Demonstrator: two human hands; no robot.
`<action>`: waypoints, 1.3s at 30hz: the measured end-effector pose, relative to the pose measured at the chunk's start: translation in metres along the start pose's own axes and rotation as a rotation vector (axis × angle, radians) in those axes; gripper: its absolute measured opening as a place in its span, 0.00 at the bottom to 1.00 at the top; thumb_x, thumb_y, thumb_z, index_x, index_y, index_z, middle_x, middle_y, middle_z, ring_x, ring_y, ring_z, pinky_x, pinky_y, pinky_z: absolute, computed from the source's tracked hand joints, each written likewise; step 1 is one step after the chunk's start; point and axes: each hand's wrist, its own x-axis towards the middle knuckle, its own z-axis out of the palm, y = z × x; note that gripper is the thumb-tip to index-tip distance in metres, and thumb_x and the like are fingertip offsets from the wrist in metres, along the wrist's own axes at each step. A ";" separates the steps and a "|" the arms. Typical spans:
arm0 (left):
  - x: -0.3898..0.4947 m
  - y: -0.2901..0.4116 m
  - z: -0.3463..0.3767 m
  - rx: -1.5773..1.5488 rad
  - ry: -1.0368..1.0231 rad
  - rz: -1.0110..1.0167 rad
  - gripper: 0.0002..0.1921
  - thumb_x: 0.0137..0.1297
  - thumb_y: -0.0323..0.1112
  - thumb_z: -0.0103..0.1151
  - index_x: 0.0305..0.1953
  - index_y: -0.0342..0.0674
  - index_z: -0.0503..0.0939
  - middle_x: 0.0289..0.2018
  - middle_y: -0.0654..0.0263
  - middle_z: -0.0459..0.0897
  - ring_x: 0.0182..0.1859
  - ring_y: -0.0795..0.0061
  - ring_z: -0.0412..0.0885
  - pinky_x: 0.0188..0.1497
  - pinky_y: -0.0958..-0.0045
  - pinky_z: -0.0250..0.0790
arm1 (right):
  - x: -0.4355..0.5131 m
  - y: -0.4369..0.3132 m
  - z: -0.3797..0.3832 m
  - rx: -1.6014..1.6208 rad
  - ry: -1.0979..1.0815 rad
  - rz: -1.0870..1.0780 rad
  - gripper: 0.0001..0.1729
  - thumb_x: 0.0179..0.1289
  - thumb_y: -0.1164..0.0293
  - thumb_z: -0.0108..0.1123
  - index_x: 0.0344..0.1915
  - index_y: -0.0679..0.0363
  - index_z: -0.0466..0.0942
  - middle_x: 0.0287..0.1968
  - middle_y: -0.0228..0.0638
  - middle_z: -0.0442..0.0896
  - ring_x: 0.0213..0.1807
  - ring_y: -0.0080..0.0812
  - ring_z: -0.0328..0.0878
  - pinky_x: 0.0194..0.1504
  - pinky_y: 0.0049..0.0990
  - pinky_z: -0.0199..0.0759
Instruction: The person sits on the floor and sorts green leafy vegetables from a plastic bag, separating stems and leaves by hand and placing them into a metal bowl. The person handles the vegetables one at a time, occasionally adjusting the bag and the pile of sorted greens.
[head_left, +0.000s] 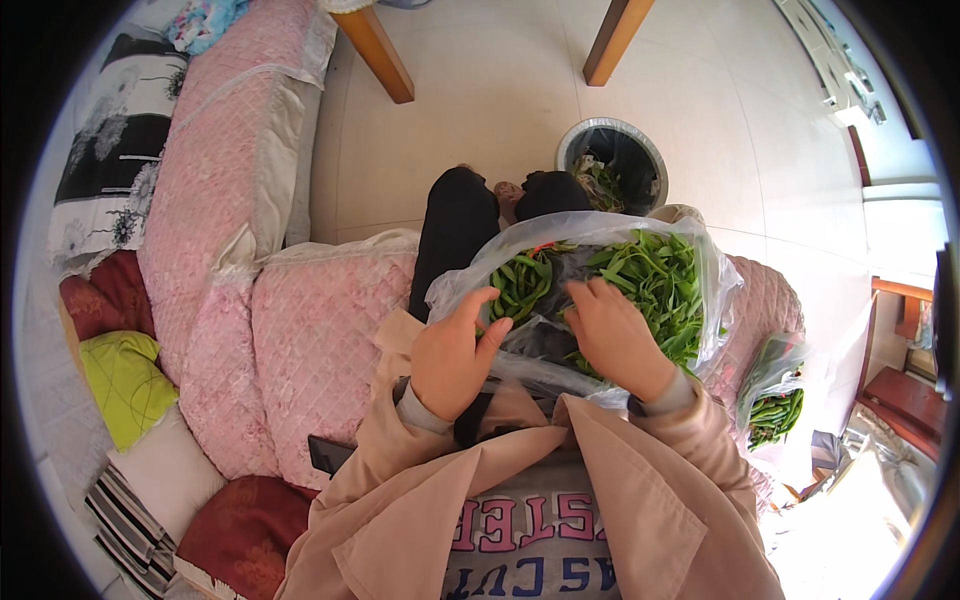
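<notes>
A large transparent plastic bag (600, 223) lies gaping across my lap. Green chili peppers (520, 289) are heaped in its left side, and leafy green stems (660, 292) fill the right. Dark plastic (536, 341) shows between the two heaps. My left hand (454, 356) is at the bag's left rim beside the peppers, thumb and index finger apart with nothing seen between them. My right hand (619, 334) reaches into the bag, over the dark plastic and next to the leaves. Its fingers are bent and blurred, and their tips are partly hidden, so any small thing in them is unseen.
Beyond my knees, a lined bin (566, 150) on the tiled floor (465, 127) holds plant scraps. A smaller bag of green peppers (776, 412) rests to my right. A phone-like dark object (330, 454) lies on the pink quilted sofa cover (330, 322). Two wooden legs (379, 60) stand ahead.
</notes>
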 end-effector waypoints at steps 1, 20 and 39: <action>-0.003 0.000 0.000 0.007 0.002 -0.001 0.17 0.62 0.40 0.57 0.49 0.40 0.73 0.19 0.61 0.75 0.21 0.63 0.74 0.25 0.68 0.63 | 0.006 0.003 0.014 -0.059 0.132 -0.030 0.13 0.57 0.74 0.56 0.44 0.62 0.71 0.33 0.44 0.75 0.39 0.45 0.77 0.35 0.37 0.73; -0.007 0.010 -0.003 -0.067 -0.021 -0.027 0.15 0.60 0.43 0.59 0.44 0.41 0.75 0.27 0.58 0.80 0.25 0.61 0.77 0.27 0.65 0.66 | 0.029 0.026 0.022 -0.148 0.461 0.046 0.07 0.52 0.68 0.63 0.32 0.55 0.77 0.32 0.33 0.76 0.32 0.39 0.77 0.30 0.34 0.71; 0.010 0.024 0.015 -0.162 -0.121 -0.054 0.13 0.61 0.36 0.59 0.43 0.34 0.77 0.27 0.60 0.83 0.29 0.70 0.80 0.33 0.75 0.68 | -0.021 0.006 0.001 1.289 0.139 0.264 0.15 0.61 0.78 0.58 0.48 0.70 0.72 0.32 0.35 0.81 0.27 0.21 0.77 0.31 0.18 0.72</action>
